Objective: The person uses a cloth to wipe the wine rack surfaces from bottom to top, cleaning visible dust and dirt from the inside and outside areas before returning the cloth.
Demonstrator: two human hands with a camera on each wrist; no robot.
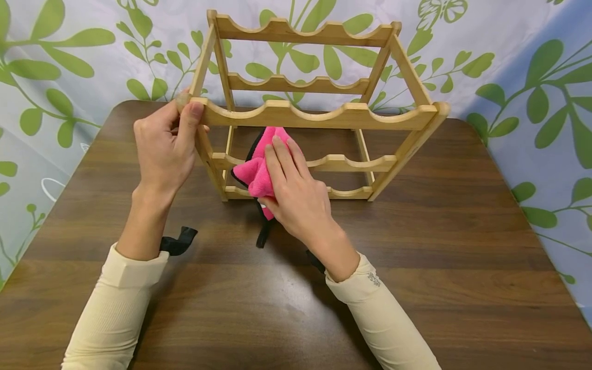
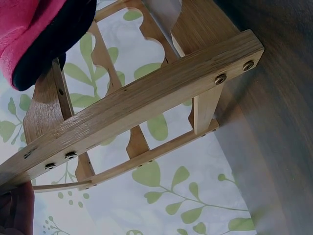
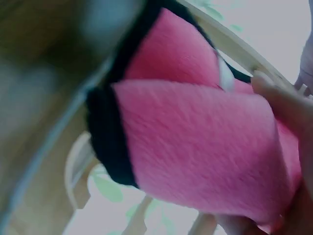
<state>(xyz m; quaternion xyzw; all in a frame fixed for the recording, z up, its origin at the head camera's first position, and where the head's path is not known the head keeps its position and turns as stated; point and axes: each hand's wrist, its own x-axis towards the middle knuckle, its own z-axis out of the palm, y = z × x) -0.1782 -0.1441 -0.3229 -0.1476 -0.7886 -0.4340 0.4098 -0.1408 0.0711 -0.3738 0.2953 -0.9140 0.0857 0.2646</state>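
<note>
A light wooden wine rack [image 1: 319, 117] with scalloped rails stands on the table. My left hand [image 1: 162, 141] grips its upper front left corner, thumb over the end of the top rail. In my right hand [image 1: 302, 200] is a pink cloth [image 1: 261, 174] with black edging, held between thumb and fingers against the rack's front, near the middle rail. The right wrist view shows the folded cloth [image 3: 200, 147] close up, with the thumb on one side and fingertips below. Screw heads dot the rack's side post [image 2: 132, 100] in the left wrist view.
The dark brown wooden table [image 1: 231, 308] extends around the rack. Behind and beside it hangs a white curtain [image 1: 490, 31] printed with green leaves. Black straps [image 1: 179, 241] hang at both wrists, below the cream sleeves [image 1: 125, 303].
</note>
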